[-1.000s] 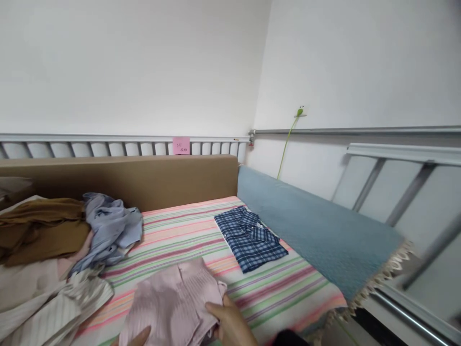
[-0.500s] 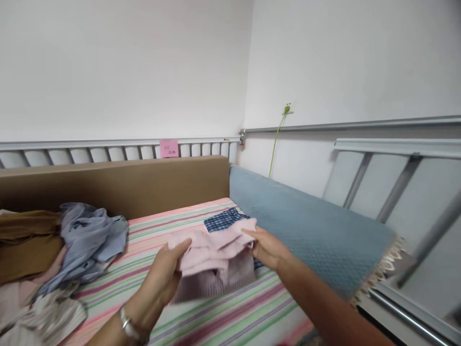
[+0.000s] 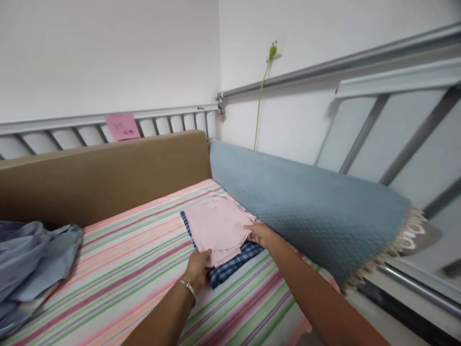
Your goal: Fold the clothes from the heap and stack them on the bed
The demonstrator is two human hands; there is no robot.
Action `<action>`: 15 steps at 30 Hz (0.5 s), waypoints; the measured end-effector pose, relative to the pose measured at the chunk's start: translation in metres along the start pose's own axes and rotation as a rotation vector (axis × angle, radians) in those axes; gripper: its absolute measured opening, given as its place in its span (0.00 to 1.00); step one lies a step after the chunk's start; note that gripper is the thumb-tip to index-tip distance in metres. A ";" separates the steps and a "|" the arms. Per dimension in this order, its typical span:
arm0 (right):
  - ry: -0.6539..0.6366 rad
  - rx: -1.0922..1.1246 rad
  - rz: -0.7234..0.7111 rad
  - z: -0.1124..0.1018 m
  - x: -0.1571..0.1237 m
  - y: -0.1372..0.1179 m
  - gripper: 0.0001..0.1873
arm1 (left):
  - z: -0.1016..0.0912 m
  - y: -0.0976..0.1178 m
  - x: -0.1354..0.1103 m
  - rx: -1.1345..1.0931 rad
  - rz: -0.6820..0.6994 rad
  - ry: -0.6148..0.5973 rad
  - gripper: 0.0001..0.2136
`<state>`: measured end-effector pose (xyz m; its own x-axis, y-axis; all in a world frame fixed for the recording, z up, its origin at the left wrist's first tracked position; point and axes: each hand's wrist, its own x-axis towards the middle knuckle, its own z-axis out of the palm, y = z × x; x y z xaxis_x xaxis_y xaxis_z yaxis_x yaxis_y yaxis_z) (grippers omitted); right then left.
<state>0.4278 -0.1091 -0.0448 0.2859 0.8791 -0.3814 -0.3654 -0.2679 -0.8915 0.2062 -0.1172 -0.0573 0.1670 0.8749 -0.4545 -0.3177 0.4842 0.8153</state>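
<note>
A folded pink garment (image 3: 218, 223) lies on top of a folded blue plaid garment (image 3: 236, 262), whose edges show at the left and front. My left hand (image 3: 199, 266), with a silver bracelet at the wrist, pinches the pink garment's near left corner. My right hand (image 3: 260, 234) grips its right edge between thumb and fingers; some fingertips are hidden. Both garments rest on the striped bed sheet (image 3: 140, 259).
A heap of blue-grey clothes (image 3: 36, 269) lies at the left. A brown padded bolster (image 3: 108, 180) runs along the back, and a blue quilted cover (image 3: 306, 206) drapes the right side. A pink note (image 3: 121, 126) hangs on the radiator (image 3: 162, 126); a green cable (image 3: 260, 101) drops from the socket.
Both hands have lowered the pink garment from the air onto the blue plaid one, where it now lies flat. The view has turned right, so less of the clothes heap shows.
</note>
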 end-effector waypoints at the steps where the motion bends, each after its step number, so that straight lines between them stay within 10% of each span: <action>1: 0.014 -0.008 0.021 -0.007 0.007 0.011 0.14 | -0.002 -0.009 0.005 0.006 -0.012 0.005 0.11; 15: 0.107 -0.459 -0.017 -0.026 -0.004 0.010 0.16 | -0.012 -0.023 -0.019 0.049 -0.061 0.005 0.13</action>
<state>0.4466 -0.1252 -0.0585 0.3871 0.8458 -0.3672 0.0629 -0.4215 -0.9046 0.1994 -0.1453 -0.0714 0.1794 0.8440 -0.5054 -0.2606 0.5362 0.8029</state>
